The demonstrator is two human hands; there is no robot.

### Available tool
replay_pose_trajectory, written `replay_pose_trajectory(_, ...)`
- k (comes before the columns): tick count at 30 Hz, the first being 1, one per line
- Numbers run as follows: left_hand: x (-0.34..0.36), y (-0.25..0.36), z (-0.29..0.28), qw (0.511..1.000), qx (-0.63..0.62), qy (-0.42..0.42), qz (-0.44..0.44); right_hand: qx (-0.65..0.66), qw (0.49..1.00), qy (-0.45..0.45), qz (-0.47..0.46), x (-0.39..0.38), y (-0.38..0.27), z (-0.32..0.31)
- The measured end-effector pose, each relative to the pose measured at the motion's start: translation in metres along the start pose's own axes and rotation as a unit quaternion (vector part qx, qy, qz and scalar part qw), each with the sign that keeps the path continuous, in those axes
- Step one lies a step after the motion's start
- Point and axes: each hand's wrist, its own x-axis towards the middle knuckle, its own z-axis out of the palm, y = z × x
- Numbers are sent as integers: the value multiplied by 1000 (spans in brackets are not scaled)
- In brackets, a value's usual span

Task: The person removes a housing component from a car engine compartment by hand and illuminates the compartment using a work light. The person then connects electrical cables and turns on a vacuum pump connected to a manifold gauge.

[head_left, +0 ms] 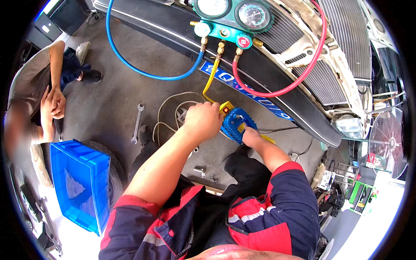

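Observation:
A blue and yellow vacuum pump (234,125) stands on the floor in front of me, a red switch on its yellow part. My left hand (203,121) is closed at the lower end of a yellow hose (209,84), beside the pump; the fitting is hidden under the fingers. My right hand (251,136) grips the pump's near right side, a finger or thumb on its top by a yellow label. Above, a green manifold gauge set (229,26) with two dials rests at the car's front, joined to the yellow hose, a blue hose (151,77) and a red hose (286,91).
Car's black bumper (173,37) spans the far side. On the floor lie a wrench (138,123), a pale cable (159,110) and small metal parts (199,171). A blue bin (80,186) stands left, near a seated person (39,86). A fan (385,143) is at right.

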Motion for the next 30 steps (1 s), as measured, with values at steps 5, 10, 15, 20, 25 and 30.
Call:
replay_pose_trajectory(5, 11, -3, -30, 967, -104, 232, -32, 57, 998, -10, 32, -4, -5, -27)
replay_pose_trajectory(10, 52, 3, -110, 900, 26, 430, -65, 163, 966, 95, 176, 73, -28, 75)
replay_pose_trajectory(15, 90, -20, -128, 863, 213, 457, -19, 23, 979, 113, 167, 73, -42, 78)
replay_pose_trajectory(20, 101, -19, -139, 870, 212, 443, -56, -54, 989, 54, 128, -6, -24, 8)
replay_pose_trajectory(25, 106, 6, -142, 906, 31, 384, -176, -67, 989, 47, 121, -13, -23, 19)
replay_pose_trajectory(30, 105, -4, -153, 925, -84, 295, -225, -11, 985, 87, 146, 7, -24, 33)
